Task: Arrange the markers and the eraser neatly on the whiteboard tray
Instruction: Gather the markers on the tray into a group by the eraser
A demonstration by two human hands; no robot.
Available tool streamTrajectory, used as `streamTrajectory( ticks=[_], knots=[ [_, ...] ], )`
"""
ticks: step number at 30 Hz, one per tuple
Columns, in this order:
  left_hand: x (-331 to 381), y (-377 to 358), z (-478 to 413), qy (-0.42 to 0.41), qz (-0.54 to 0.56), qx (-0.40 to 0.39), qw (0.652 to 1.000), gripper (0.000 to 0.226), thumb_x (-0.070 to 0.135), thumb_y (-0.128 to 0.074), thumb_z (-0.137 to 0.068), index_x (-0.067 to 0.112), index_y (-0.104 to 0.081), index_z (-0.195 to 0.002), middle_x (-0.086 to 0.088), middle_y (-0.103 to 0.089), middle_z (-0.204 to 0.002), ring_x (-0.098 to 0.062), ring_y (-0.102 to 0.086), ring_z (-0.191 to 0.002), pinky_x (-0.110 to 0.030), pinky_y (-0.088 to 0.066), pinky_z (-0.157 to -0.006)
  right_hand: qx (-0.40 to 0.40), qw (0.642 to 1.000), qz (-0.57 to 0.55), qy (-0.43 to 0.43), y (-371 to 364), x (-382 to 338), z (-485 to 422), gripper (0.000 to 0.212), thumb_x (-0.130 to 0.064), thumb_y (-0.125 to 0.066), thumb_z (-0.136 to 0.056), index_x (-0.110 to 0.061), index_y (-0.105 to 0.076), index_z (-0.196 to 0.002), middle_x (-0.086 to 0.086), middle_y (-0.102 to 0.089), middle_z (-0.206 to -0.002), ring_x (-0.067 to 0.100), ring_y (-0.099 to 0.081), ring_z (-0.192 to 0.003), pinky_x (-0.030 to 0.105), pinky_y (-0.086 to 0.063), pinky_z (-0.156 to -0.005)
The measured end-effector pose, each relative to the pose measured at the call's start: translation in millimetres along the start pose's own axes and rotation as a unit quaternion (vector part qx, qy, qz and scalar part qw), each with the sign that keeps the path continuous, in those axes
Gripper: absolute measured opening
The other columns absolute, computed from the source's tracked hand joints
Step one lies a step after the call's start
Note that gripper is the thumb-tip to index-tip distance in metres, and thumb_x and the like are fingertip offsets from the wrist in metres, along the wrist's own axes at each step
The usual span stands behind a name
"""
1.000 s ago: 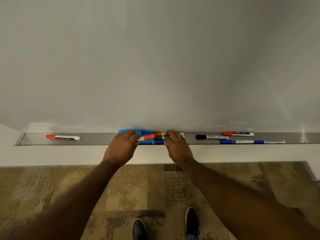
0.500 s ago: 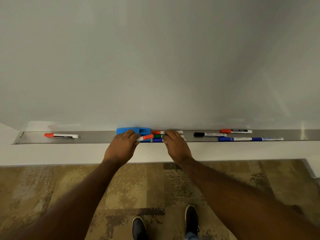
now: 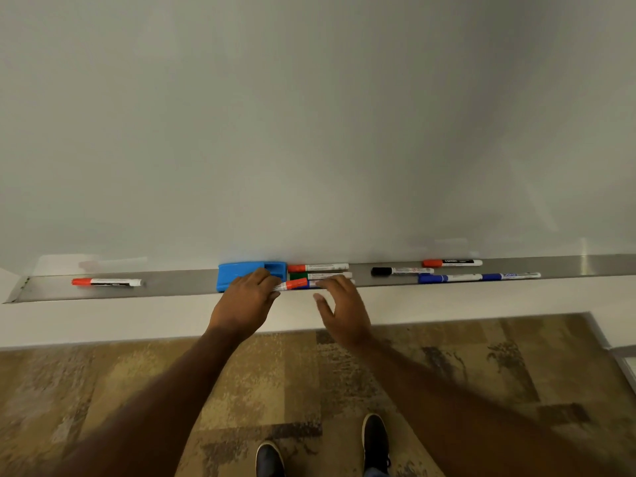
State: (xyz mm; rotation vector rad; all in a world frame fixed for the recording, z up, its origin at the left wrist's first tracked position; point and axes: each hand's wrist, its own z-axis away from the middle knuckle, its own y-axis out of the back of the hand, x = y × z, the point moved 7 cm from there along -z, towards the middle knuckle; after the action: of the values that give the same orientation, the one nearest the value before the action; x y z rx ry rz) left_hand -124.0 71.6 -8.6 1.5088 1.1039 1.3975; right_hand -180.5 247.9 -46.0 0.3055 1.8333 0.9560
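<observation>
since half a second ago the right hand (image 3: 344, 309) has drawn back from the marker cluster: its fingers (image 3: 335, 283) are now spread and loose, gripping nothing, tips just at the tray's front edge. the left hand (image 3: 246, 301) stays put, its fingers curled around a red-capped marker (image 3: 292, 285) that pokes out to the right, tilted across the others. its knuckles lie over the blue eraser (image 3: 237, 275), which sits on the metal tray (image 3: 179, 285) against the whiteboard (image 3: 309, 132). just right of the eraser, another red marker (image 3: 318, 267) and a green marker (image 3: 320, 276) lie in parallel. further right are a black marker (image 3: 402, 270), a third red marker (image 3: 452, 262) and two blue markers (image 3: 478, 277) end to end. well apart on the left lies a lone red marker (image 3: 106, 281).
</observation>
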Motion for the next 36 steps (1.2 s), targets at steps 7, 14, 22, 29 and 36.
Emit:
streamTrajectory(
  ticks=[7,14,22,29,36],
  knots=[
    [41,-16,-18,-0.033,0.005,-0.036,0.999,0.031,0.027,-0.054,-0.097,0.020,-0.059,-0.126,-0.003,-0.062,-0.125,-0.020,-0.060,-0.111,-0.037,-0.047,-0.096,-0.010,0.928,-0.297,-0.222,10,16,8,0.023,-0.030,-0.061,-0.094,-0.019,-0.062,-0.113,-0.002,-0.072,-0.088,0.014,-0.070,-0.073,0.022,-0.059,-0.065],
    [76,-24,-36,-0.032,0.063,-0.035,0.997,0.031,0.030,-0.048,-0.099,0.016,-0.058,-0.125,-0.005,-0.061,-0.124,-0.020,-0.059,-0.106,-0.032,-0.049,-0.087,0.015,0.835,-0.448,-0.318,37,31,4,0.008,-0.016,-0.068,-0.089,-0.023,-0.071,-0.091,-0.002,-0.077,-0.083,0.015,-0.074,-0.076,0.023,-0.060,-0.069],
    [99,-36,-48,-0.028,0.110,-0.027,0.993,0.038,0.038,-0.054,-0.096,0.017,-0.059,-0.127,-0.003,-0.063,-0.121,-0.019,-0.062,-0.101,-0.031,-0.052,-0.078,0.045,0.809,-0.470,-0.349,55,58,1,0.007,-0.014,-0.062,-0.092,-0.015,-0.070,-0.092,0.009,-0.074,-0.100,0.025,-0.071,-0.096,0.034,-0.059,-0.086],
    [79,-32,-49,0.059,0.190,0.036,0.979,0.032,0.038,-0.055,-0.095,0.018,-0.063,-0.118,0.003,-0.066,-0.101,-0.011,-0.061,-0.087,-0.035,-0.057,-0.076,0.091,0.902,-0.346,-0.241,121,81,-34,0.010,-0.013,-0.057,-0.095,-0.013,-0.064,-0.103,0.009,-0.069,-0.094,0.028,-0.068,-0.092,0.040,-0.057,-0.085],
    [83,-41,-50,0.067,0.185,0.040,0.980,0.025,0.030,-0.058,-0.093,0.017,-0.065,-0.114,0.001,-0.067,-0.099,-0.011,-0.060,-0.085,-0.032,-0.056,-0.075,-0.047,0.998,-0.038,-0.022,113,69,-46,0.031,-0.014,-0.059,-0.095,-0.013,-0.060,-0.126,0.008,-0.064,-0.116,0.016,-0.057,-0.107,0.025,-0.047,-0.097]
  ],
)
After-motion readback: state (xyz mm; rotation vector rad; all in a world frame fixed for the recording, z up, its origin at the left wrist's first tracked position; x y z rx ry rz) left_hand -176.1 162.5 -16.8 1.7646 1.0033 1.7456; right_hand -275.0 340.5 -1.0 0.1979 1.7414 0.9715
